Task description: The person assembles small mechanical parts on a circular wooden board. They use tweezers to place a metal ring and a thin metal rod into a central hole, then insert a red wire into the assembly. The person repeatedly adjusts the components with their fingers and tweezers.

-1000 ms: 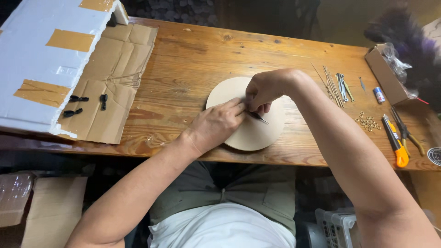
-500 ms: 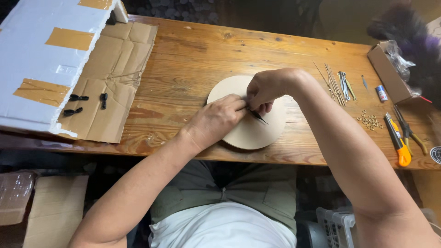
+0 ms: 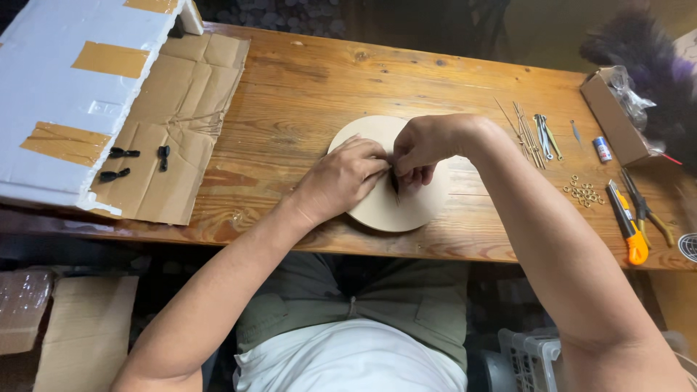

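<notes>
Disc (image 3: 392, 207), round and pale, lay flat near the front edge of the desk (image 3: 305, 87), in the same place as half a second before; only your fingers had shifted slightly. Your left hand (image 3: 341, 178) pressed on it, fingers together. Your right hand (image 3: 425, 145) arched over from the right, fingertips pinched on a small dark piece (image 3: 396, 181).

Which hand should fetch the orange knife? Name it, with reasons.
Right. The knife lies at the table's right end, beyond the right hand; the left hand would have to cross over the disc.
</notes>
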